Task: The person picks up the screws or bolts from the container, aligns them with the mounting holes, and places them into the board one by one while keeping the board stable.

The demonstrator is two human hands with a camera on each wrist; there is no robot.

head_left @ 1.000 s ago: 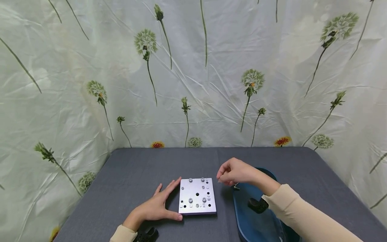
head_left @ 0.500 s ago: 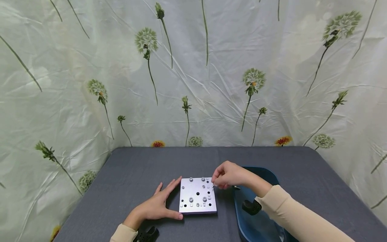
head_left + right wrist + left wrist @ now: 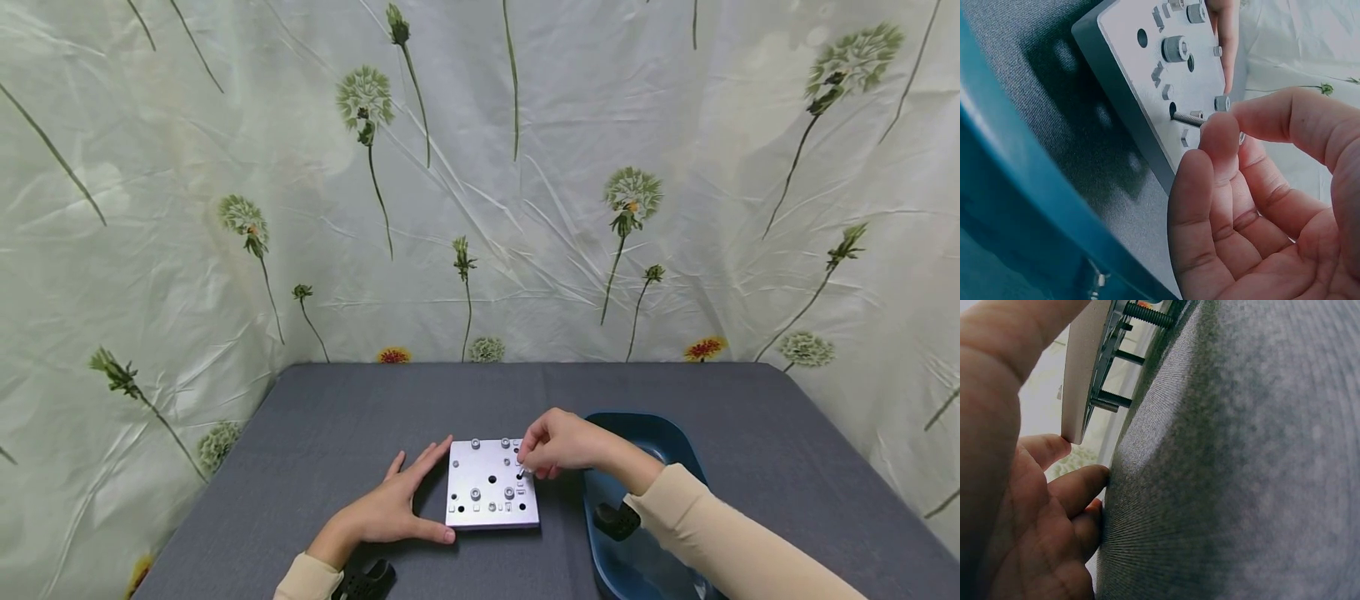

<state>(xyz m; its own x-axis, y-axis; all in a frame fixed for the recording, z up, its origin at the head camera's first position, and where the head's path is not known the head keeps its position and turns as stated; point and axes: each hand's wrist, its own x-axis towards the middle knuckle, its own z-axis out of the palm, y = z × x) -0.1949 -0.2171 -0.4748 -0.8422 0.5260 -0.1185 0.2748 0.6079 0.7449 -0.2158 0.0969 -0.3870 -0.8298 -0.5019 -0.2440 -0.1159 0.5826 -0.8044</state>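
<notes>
A silver metal plate with holes and several socket-head screws stands on the cloth. Threaded screw ends stick out below it in the left wrist view. My left hand spans the plate's left side and holds it, thumb at the near corner, index finger at the far corner. With thumb and fingertips, my right hand pinches a thin threaded screw. That screw's tip is at a hole near the plate's right edge; its head is hidden by the fingers.
Right of the plate stands a blue tray, partly under my right forearm. Small metal hardware lies inside it. Grey cloth covers the table, and a flowered curtain hangs behind.
My right hand has moved left from beside the tray to over the plate's right edge, bringing the screw to a hole. The left hand stays at the plate.
</notes>
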